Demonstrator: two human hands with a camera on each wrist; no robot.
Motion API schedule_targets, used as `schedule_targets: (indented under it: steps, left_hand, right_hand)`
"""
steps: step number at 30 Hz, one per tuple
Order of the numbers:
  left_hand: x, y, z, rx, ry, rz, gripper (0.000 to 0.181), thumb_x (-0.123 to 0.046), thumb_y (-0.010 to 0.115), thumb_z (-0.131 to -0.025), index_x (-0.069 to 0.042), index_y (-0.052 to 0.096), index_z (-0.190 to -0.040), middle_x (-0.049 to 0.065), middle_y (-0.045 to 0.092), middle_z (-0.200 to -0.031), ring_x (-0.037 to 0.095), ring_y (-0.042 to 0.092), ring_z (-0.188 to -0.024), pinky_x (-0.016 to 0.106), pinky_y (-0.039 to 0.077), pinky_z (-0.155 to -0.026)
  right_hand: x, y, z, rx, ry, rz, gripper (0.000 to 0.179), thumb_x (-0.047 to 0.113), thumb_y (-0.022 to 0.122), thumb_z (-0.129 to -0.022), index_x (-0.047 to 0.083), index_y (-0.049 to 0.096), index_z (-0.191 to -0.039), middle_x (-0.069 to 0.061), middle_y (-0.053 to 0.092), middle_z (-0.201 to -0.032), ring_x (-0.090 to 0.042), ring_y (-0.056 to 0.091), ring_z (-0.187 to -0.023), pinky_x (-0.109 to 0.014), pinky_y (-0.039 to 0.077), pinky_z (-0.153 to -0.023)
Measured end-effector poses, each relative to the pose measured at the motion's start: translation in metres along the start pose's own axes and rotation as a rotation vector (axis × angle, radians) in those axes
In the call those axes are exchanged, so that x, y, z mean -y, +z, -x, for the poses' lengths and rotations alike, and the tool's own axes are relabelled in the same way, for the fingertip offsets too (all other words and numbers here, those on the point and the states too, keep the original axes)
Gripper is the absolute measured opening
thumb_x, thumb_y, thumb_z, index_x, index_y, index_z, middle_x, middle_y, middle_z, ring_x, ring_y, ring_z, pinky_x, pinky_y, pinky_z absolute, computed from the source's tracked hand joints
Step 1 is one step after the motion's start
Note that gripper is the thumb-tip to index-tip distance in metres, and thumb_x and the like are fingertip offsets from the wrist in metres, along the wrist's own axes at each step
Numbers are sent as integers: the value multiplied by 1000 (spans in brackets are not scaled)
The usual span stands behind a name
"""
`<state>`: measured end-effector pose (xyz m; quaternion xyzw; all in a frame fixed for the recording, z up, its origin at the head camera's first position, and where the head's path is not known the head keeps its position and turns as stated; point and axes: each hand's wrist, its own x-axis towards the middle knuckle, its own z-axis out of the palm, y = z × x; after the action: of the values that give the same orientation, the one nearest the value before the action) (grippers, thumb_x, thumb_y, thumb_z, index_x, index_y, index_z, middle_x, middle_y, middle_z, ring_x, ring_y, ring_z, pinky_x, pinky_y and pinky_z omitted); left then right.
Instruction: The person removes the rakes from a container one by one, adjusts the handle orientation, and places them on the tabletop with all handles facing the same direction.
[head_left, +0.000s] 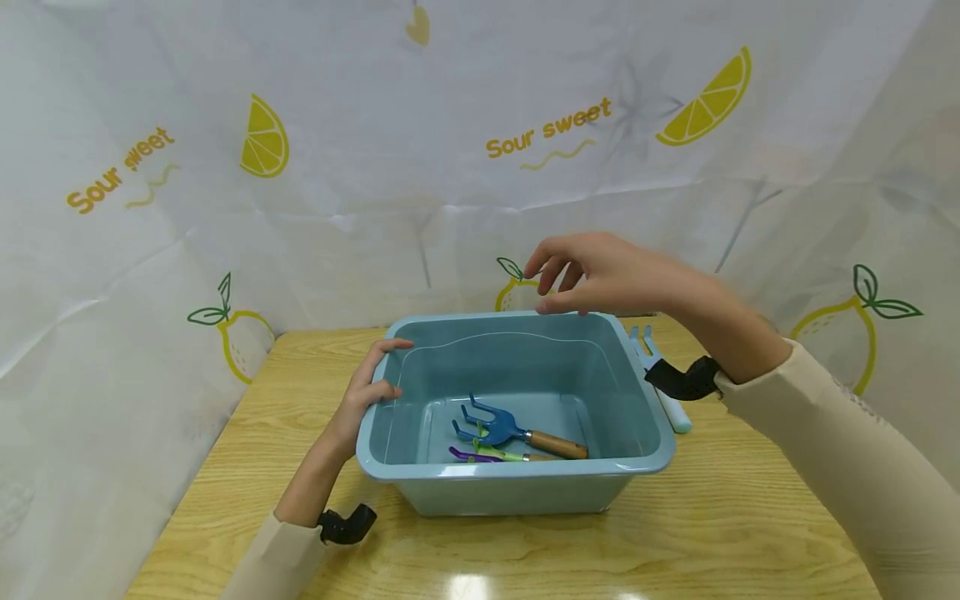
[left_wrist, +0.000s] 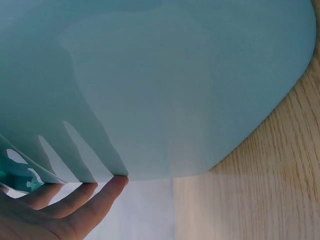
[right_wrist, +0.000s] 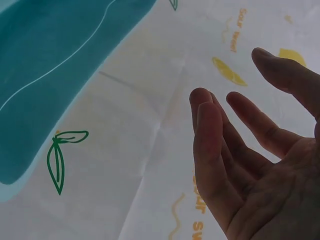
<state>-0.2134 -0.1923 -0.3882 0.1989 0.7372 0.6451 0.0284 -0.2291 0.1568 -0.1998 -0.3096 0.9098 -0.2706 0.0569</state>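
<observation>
A light blue plastic basin (head_left: 517, 496) stands on the table. My left hand (head_left: 360, 396) grips its left rim, with the thumb and a finger over the inside. In the left wrist view, several fingertips (left_wrist: 118, 181) touch the outer wall. My right hand (head_left: 600, 271) hovers above the far right rim, fingers loosely bent, holding nothing. Inside the basin lies a blue hand rake (head_left: 502, 427) with a wooden handle. Under it are a green tool (head_left: 510, 455) and a purple tool (head_left: 463, 455), both partly hidden by the front rim.
A light blue garden fork (head_left: 672, 408) with a pale handle lies outside the basin on the right, partly covered by the right wrist's black camera (head_left: 684, 381). The wooden table (head_left: 315, 358) ends at a white lemon-print cloth (head_left: 360, 250) behind.
</observation>
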Motion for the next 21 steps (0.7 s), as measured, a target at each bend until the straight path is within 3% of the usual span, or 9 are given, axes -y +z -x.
schedule_targets:
  steps: [5, 15, 21]
  left_hand:
    - [1, 0, 0, 0, 0, -2, 68, -10, 45, -81, -7, 37, -149, 20, 25, -163, 52, 36, -139, 63, 49, -94]
    - [0, 1, 0, -2, -7, 9, 67, -10, 45, -81, -7, 37, -148, 20, 25, -162, 52, 37, -139, 63, 50, -94]
    - [-1, 0, 1, -8, 1, -3, 67, -11, 45, -81, -7, 38, -148, 20, 26, -162, 50, 37, -138, 62, 50, -94]
  right_hand:
    - [1, 11, -24, 100, -18, 34, 35, 24, 75, -93, 15, 65, -126, -5, 74, -112, -21, 73, -100, -36, 59, -75]
    - [-7, 38, -62, 348, 33, 50, 39, 26, 72, -95, 10, 63, -129, -12, 70, -123, -24, 69, -103, -37, 62, -76]
    - [-14, 55, -79, 480, 62, 61, 41, 28, 70, -97, 10, 61, -132, -9, 72, -119, -25, 69, -102, -38, 62, -77]
